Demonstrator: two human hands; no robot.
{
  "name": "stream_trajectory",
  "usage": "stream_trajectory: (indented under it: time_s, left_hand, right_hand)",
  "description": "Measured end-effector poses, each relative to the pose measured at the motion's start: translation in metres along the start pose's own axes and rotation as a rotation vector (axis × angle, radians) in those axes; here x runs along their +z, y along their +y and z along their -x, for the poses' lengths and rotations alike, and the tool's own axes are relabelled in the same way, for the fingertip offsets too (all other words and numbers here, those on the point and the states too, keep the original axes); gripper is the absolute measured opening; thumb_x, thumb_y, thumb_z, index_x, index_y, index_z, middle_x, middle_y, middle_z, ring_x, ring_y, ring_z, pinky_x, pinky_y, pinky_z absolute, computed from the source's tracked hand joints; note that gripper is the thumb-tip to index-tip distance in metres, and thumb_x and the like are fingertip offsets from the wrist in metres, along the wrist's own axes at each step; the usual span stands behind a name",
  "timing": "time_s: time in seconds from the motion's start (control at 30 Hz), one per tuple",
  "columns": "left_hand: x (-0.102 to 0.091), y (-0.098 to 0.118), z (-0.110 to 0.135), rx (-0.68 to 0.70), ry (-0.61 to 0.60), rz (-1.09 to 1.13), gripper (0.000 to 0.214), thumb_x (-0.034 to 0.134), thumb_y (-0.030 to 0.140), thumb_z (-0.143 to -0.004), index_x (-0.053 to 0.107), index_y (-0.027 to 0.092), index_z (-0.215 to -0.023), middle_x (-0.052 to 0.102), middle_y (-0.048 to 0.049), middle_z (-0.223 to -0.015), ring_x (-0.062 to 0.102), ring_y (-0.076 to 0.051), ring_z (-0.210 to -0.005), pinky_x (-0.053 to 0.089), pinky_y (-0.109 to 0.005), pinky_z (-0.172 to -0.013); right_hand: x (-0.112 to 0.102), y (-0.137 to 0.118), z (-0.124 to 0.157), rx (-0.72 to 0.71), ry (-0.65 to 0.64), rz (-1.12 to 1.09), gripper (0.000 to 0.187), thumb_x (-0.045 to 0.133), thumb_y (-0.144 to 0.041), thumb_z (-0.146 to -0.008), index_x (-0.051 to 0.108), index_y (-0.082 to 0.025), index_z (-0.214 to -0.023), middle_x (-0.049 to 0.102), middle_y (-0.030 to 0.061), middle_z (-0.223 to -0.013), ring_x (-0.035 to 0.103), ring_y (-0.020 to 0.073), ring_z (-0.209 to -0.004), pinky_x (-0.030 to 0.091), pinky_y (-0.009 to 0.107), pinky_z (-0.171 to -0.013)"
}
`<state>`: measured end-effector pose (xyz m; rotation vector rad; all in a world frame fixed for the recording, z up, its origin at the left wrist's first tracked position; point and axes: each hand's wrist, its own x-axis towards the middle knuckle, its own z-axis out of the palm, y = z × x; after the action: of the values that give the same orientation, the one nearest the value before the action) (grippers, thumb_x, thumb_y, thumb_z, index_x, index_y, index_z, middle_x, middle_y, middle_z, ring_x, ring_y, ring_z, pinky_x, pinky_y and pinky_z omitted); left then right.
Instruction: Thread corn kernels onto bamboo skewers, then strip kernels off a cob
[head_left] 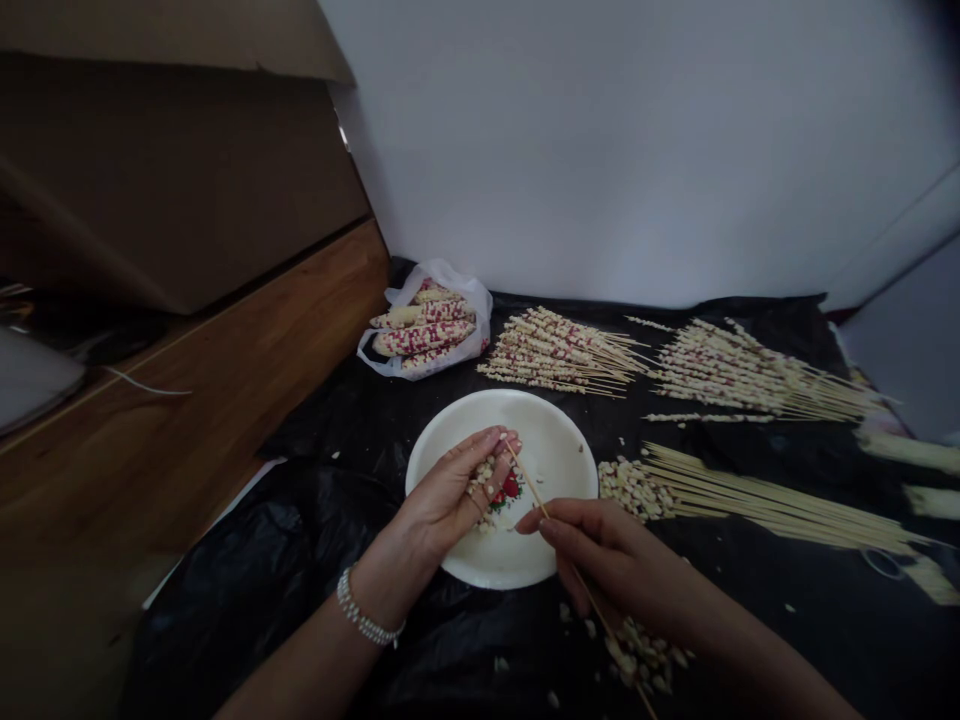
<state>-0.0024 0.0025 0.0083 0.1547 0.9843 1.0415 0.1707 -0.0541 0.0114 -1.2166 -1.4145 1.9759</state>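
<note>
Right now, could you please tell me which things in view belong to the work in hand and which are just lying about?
Seemingly part of the work: skewer in the right hand, kernels, white basin, bare skewers, threaded skewers, bagged cobs.
Apparently just lying about: cardboard box, white cord.

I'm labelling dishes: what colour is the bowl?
The bowl is white, with red and green inside; clearest in the head view.

Black sheet (360,420) | bowl (450,440) central | bag (480,325) behind it | strung sticks (555,350), two piles right of bag | bare sticks (765,497), kernels (637,490) right of bowl
</note>
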Motion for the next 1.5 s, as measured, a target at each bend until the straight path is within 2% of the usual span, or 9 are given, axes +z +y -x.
stream_trajectory:
  time_s: [0.37, 0.63, 0.83, 1.07, 1.2, 1.3, 1.4, 1.5]
  left_hand:
    - [-0.002, 0.0, 0.002, -0.009, -0.052, -0.039, 0.011, 0.067, 0.005, -0.078, 0.07, 0.012, -0.086, 0.072, -0.0061, -0.085, 0.067, -0.011, -0.077, 0.053, -0.016, -0.07]
    - [-0.005, -0.003, 0.001, 0.006, -0.141, -0.108, 0.006, 0.068, 0.008, -0.078, 0.071, 0.012, -0.082, 0.07, -0.004, -0.08, 0.064, -0.008, -0.067, 0.054, -0.015, -0.065]
    - [-0.004, -0.004, 0.002, -0.015, -0.127, -0.128, 0.005, 0.069, 0.013, -0.079, 0.071, 0.011, -0.083, 0.071, -0.0061, -0.083, 0.066, -0.01, -0.074, 0.054, -0.016, -0.067]
    - [-0.008, -0.02, 0.007, -0.051, -0.236, -0.154, 0.008, 0.068, 0.016, -0.08, 0.072, 0.01, -0.085, 0.072, -0.0102, -0.09, 0.068, -0.013, -0.08, 0.055, -0.018, -0.071]
    - [-0.002, -0.013, 0.009, -0.126, -0.191, -0.071, 0.024, 0.057, 0.024, -0.09, 0.07, 0.005, -0.092, 0.072, -0.0167, -0.095, 0.07, -0.019, -0.086, 0.058, -0.024, -0.073]
    - [0.0, -0.002, 0.01, -0.13, -0.137, -0.027, 0.022, 0.049, 0.012, -0.091, 0.067, 0.002, -0.099, 0.07, -0.0191, -0.102, 0.069, -0.023, -0.098, 0.058, -0.028, -0.081]
    - [-0.003, 0.004, 0.008, -0.081, -0.166, -0.063, 0.024, 0.054, 0.002, -0.085, 0.066, 0.003, -0.105, 0.069, -0.0188, -0.108, 0.067, -0.025, -0.103, 0.058, -0.028, -0.083]
    - [-0.008, 0.003, 0.006, -0.058, -0.165, -0.068, 0.026, 0.057, 0.001, -0.084, 0.065, 0.003, -0.108, 0.069, -0.0191, -0.109, 0.068, -0.024, -0.101, 0.059, -0.024, -0.08]
  right_hand:
    - [0.0, 0.003, 0.002, 0.006, 0.0, 0.001, 0.037, 0.042, -0.046, -0.096, 0.06, -0.016, -0.111, 0.05, -0.0071, -0.045, 0.037, 0.0036, -0.031, 0.024, 0.016, -0.033]
    - [0.0, 0.003, 0.0, 0.003, 0.025, 0.047, 0.038, 0.042, -0.046, -0.096, 0.062, -0.016, -0.109, 0.048, -0.0071, -0.043, 0.037, 0.0044, -0.032, 0.025, 0.016, -0.034]
    - [0.001, 0.003, -0.002, -0.029, 0.069, 0.083, 0.038, 0.042, -0.047, -0.095, 0.063, -0.017, -0.108, 0.048, -0.0069, -0.043, 0.036, 0.0052, -0.034, 0.026, 0.017, -0.035]
    - [-0.002, 0.007, -0.005, -0.109, 0.09, 0.08, 0.036, 0.044, -0.047, -0.095, 0.064, -0.017, -0.091, 0.047, -0.0056, -0.044, 0.036, 0.0047, -0.035, 0.024, 0.018, -0.036]
    - [-0.004, 0.005, -0.004, -0.139, 0.148, 0.058, 0.037, 0.046, -0.047, -0.094, 0.062, -0.017, -0.08, 0.048, -0.0049, -0.044, 0.036, 0.0042, -0.036, 0.025, 0.018, -0.038]
    - [-0.005, 0.002, -0.004, -0.121, 0.162, 0.036, 0.036, 0.047, -0.047, -0.094, 0.066, -0.016, -0.092, 0.048, -0.0053, -0.044, 0.035, 0.0048, -0.036, 0.024, 0.019, -0.038]
    - [-0.004, 0.003, -0.004, -0.11, 0.137, 0.036, 0.038, 0.047, -0.047, -0.094, 0.066, -0.016, -0.099, 0.048, -0.0053, -0.044, 0.035, 0.0053, -0.036, 0.024, 0.02, -0.037]
    - [-0.002, 0.005, -0.004, -0.116, 0.113, 0.037, 0.038, 0.046, -0.046, -0.094, 0.066, -0.015, -0.101, 0.048, -0.0057, -0.044, 0.036, 0.0054, -0.036, 0.027, 0.02, -0.038]
